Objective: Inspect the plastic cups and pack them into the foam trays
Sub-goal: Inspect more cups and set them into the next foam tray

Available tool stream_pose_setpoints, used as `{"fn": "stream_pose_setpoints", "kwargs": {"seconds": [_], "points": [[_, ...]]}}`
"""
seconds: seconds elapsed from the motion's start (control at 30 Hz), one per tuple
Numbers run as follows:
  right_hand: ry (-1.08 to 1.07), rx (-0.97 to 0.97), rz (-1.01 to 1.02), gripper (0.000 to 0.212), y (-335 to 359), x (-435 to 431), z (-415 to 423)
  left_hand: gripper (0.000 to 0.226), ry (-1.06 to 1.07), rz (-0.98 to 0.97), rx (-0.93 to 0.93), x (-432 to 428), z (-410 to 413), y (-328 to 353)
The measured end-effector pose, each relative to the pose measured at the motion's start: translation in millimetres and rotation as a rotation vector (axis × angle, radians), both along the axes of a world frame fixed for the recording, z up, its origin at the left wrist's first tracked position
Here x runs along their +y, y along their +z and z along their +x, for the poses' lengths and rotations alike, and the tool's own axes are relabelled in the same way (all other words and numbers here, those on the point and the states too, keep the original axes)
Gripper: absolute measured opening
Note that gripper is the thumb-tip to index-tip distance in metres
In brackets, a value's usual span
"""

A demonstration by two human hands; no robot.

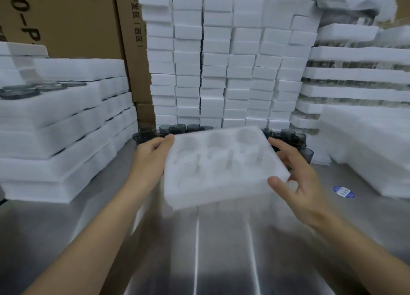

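A white foam tray [213,190] with several round empty pockets hangs tilted above the steel table. My left hand [150,159] grips its left edge, thumb on the far corner. My right hand [295,175] holds its right front corner, thumb on top and fingers spread along the side. Several dark grey translucent plastic cups [177,128] stand in a row behind the tray; more cups [295,139] stand at the right, partly hidden by the tray and my right hand.
Tall stacks of empty foam trays [221,61] fill the back. Stacked packed trays [55,121] stand on the left, and more [359,77] on the right. Cardboard boxes [66,17] rise behind. A blue round sticker [343,192] lies on the steel table [221,250].
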State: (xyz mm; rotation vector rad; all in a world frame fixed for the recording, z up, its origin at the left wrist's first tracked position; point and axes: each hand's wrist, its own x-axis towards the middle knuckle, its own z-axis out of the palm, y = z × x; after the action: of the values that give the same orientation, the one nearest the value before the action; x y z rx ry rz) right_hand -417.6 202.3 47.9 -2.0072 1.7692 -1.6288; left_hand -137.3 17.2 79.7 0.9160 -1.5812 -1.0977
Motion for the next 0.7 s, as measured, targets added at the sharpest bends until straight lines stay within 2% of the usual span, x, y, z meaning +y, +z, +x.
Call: {"fn": "stream_pose_setpoints", "kwargs": {"seconds": [0.07,0.17,0.23,0.3,0.33,0.43,0.5,0.6,0.7], "points": [[-0.014,0.105,0.033,0.06,1.1,2.6,-3.1,0.042,-0.065,0.041,-0.176,-7.0,3.1,-3.0],[0.036,0.143,0.129,0.041,0.3,5.1,-8.1,0.058,-0.176,0.01,-0.572,-13.5,3.4,-16.5],[0.057,0.185,0.241,0.031,-2.3,3.2,-8.8,0.061,-0.318,0.012,-0.7,-14.5,0.9,-27.5],[0.058,0.221,0.293,0.032,-5.0,2.1,-8.4,0.062,-0.335,-0.002,-0.697,-17.6,-2.0,-34.2],[0.052,0.218,0.273,0.033,-4.6,2.1,-8.4,0.059,-0.273,-0.04,-0.654,-19.1,-3.2,-34.8],[-0.007,0.135,0.163,0.045,0.8,2.6,-12.7,0.031,0.084,-0.229,-0.496,-29.1,-6.3,-36.3],[-0.058,0.113,0.139,0.057,3.1,3.7,-16.5,0.022,0.225,-0.249,-0.463,-36.6,-7.0,-40.5],[-0.104,0.192,0.174,0.058,0.6,3.5,-18.6,0.028,0.103,-0.074,-0.477,-45.2,-9.0,-52.9],[-0.109,0.263,0.202,0.047,-1.1,2.5,-17.4,0.018,0.06,-0.104,-0.514,-43.7,-11.7,-60.8]]}}
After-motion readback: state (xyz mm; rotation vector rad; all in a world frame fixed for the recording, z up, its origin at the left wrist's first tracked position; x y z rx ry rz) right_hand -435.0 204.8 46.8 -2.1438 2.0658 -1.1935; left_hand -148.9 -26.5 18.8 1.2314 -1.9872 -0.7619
